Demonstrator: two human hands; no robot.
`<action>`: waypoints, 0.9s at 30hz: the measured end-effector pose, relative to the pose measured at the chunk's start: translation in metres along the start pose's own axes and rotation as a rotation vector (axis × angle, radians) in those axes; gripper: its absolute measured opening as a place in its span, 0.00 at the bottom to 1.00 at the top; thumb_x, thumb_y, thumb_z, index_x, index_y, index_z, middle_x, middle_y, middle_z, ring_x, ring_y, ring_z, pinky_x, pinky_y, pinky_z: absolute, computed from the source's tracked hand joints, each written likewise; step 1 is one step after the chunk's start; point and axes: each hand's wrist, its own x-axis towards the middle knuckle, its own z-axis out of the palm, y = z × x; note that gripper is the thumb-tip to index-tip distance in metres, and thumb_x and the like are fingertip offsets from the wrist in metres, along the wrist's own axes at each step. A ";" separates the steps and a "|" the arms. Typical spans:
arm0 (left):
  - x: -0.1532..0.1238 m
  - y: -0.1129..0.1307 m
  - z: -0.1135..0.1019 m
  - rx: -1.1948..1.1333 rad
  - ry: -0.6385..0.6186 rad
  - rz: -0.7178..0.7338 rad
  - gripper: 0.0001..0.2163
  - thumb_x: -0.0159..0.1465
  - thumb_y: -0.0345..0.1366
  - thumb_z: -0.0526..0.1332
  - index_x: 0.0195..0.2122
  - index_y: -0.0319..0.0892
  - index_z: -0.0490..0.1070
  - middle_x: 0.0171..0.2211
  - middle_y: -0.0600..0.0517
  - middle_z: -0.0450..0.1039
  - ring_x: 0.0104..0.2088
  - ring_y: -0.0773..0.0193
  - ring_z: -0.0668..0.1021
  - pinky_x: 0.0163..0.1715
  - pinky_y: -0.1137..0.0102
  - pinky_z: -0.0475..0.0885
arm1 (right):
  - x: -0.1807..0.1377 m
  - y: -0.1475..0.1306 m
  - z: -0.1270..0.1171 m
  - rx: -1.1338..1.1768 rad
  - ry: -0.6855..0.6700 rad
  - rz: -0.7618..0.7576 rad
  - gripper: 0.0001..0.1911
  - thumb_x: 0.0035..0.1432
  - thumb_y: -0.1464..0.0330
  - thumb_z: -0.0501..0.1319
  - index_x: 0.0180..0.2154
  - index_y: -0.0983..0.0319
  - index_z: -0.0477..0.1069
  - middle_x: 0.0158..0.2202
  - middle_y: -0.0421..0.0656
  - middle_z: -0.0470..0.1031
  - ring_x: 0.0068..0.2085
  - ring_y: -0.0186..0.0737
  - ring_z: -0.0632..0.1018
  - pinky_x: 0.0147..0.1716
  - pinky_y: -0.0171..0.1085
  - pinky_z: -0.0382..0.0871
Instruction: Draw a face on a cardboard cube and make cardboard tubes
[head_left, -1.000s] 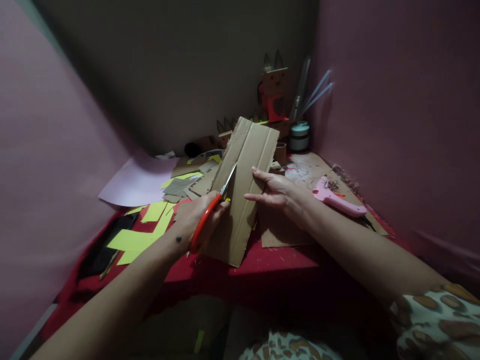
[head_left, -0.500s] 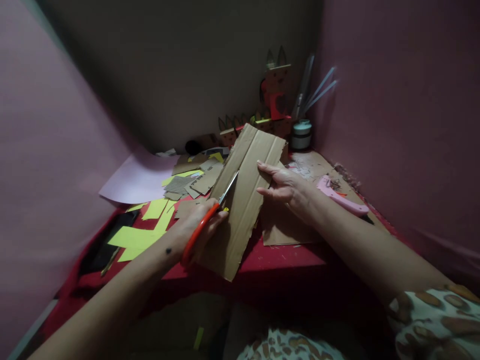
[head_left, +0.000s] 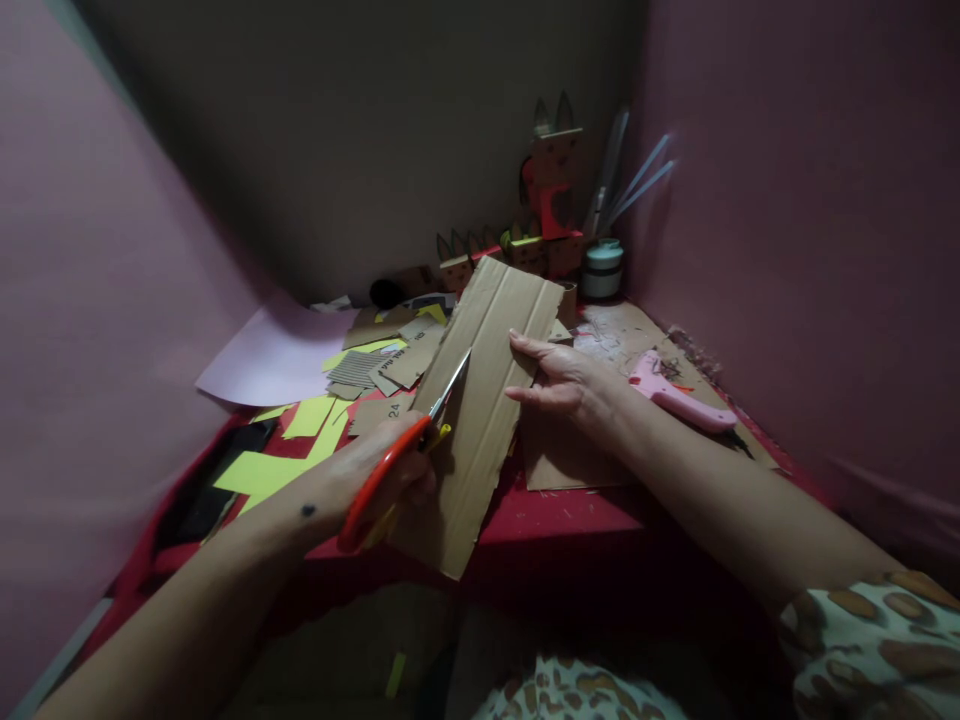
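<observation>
My left hand point(head_left: 390, 465) is closed round the orange handles of a pair of scissors point(head_left: 382, 478). One silver blade lies over the face of a brown cardboard piece point(head_left: 487, 400), pointing up and away from me; the other blade is mostly hidden. That cardboard is long, creased lengthwise and ragged on its right edge, and it is held tilted above the table's front edge. My right hand point(head_left: 559, 380) grips it at the right side, thumb and a finger showing on the front face, the other fingers hidden behind.
Yellow paper pieces point(head_left: 262, 472) and cardboard scraps point(head_left: 409, 360) lie on the red-covered table point(head_left: 559, 515) at left. A pink glue gun point(head_left: 686, 395) rests at right. Behind stand cardboard animal figures point(head_left: 556, 165) and a teal-lidded jar point(head_left: 604, 270). Pink sheets flank both sides.
My left hand and the scissors have drawn back slightly toward me and left, the handles now a little wider apart. The cardboard has shifted slightly down and left with my right hand.
</observation>
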 end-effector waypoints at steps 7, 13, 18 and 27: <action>0.003 -0.008 0.002 -0.133 0.015 -0.093 0.06 0.57 0.38 0.57 0.31 0.43 0.68 0.27 0.48 0.75 0.26 0.61 0.77 0.26 0.67 0.71 | -0.003 0.004 0.003 0.022 0.010 0.012 0.02 0.60 0.69 0.63 0.36 0.59 0.74 0.32 0.37 0.77 0.33 0.34 0.78 0.29 0.40 0.82; 0.011 0.032 0.006 0.030 0.062 -0.162 0.04 0.50 0.32 0.58 0.19 0.42 0.67 0.19 0.50 0.71 0.21 0.62 0.74 0.22 0.68 0.69 | -0.007 0.009 0.006 -0.061 -0.016 -0.044 0.02 0.60 0.68 0.63 0.37 0.58 0.75 0.35 0.39 0.79 0.36 0.37 0.80 0.30 0.42 0.82; 0.009 0.050 0.015 0.153 0.181 -0.164 0.05 0.50 0.30 0.56 0.18 0.43 0.63 0.16 0.54 0.67 0.19 0.64 0.71 0.20 0.70 0.64 | -0.010 0.010 0.007 -0.029 -0.013 -0.068 0.03 0.61 0.69 0.62 0.37 0.59 0.75 0.35 0.40 0.79 0.37 0.38 0.80 0.32 0.44 0.83; 0.013 0.048 0.010 0.491 0.310 0.080 0.11 0.57 0.39 0.58 0.20 0.45 0.58 0.21 0.54 0.61 0.23 0.64 0.64 0.25 0.68 0.56 | -0.010 0.009 0.006 0.042 -0.002 -0.038 0.03 0.59 0.70 0.63 0.37 0.58 0.75 0.34 0.38 0.79 0.34 0.34 0.79 0.31 0.38 0.82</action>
